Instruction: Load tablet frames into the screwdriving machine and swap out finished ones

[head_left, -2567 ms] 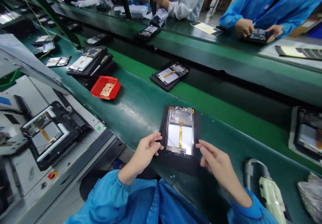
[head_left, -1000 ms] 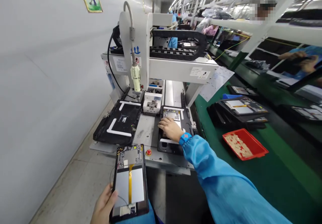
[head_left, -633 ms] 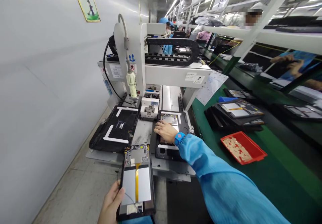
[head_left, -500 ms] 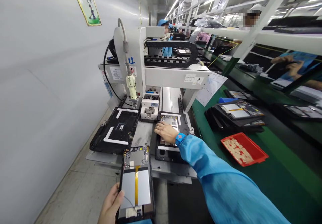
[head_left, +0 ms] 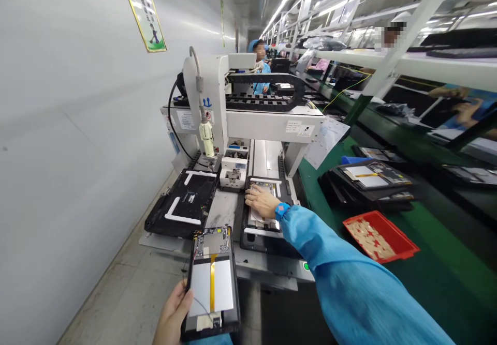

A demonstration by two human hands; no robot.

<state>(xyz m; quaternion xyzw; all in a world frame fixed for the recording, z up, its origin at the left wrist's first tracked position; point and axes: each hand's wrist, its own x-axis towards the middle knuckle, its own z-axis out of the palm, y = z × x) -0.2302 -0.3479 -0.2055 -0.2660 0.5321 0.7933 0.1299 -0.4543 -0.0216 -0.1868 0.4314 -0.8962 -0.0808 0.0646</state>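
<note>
My left hand (head_left: pixel 175 311) grips the lower left edge of an opened tablet (head_left: pixel 229 283), thumb on top. Its circuit board, two silver battery cells and a strip of yellow tape face up. Over the right fixture (head_left: pixel 252 239) of the white machine (head_left: pixel 272 124), my right hand (head_left: pixel 262 201) lies with fingers stretched out on a second opened tablet (head_left: pixel 267 222). The hand covers much of that tablet. On the left stands another black fixture (head_left: pixel 186 205) with white L-shaped strips and no tablet in it.
Right of the machine, a green bench (head_left: pixel 438 278) carries a red tray (head_left: pixel 404 241) of small beige pieces and a stack of opened tablets in black trays (head_left: pixel 368 179). A grey wall (head_left: pixel 77 128) runs along the left. A co-worker in blue (head_left: pixel 262 71) is behind the machine.
The whole view has shifted slightly down and right. My right hand stays on the tablet in the fixture, and my left hand still holds its tablet. A green button now shows at the machine's front.
</note>
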